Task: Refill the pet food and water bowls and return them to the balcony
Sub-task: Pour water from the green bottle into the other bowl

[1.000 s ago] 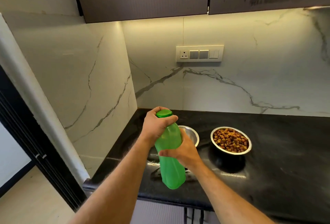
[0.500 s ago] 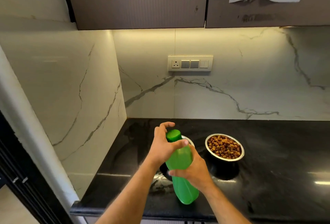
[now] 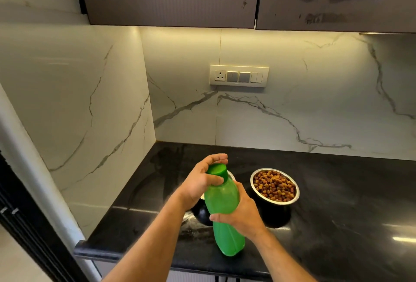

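Since half a second ago, left hand (image 3: 198, 182) fingers have spread a bit wider over the cap (image 3: 217, 170); thumb and fingers curl round it. Right hand (image 3: 240, 214) wraps the green bottle (image 3: 225, 209) mid-body. Bottle off the black countertop (image 3: 337, 214), long axis near upright, cap end tilted up-left and away, base toward the camera. Behind it, mostly hidden, a steel bowl (image 3: 231, 174); contents cannot be told. Just right, the food bowl (image 3: 274, 186) full of kibble sits on the counter.
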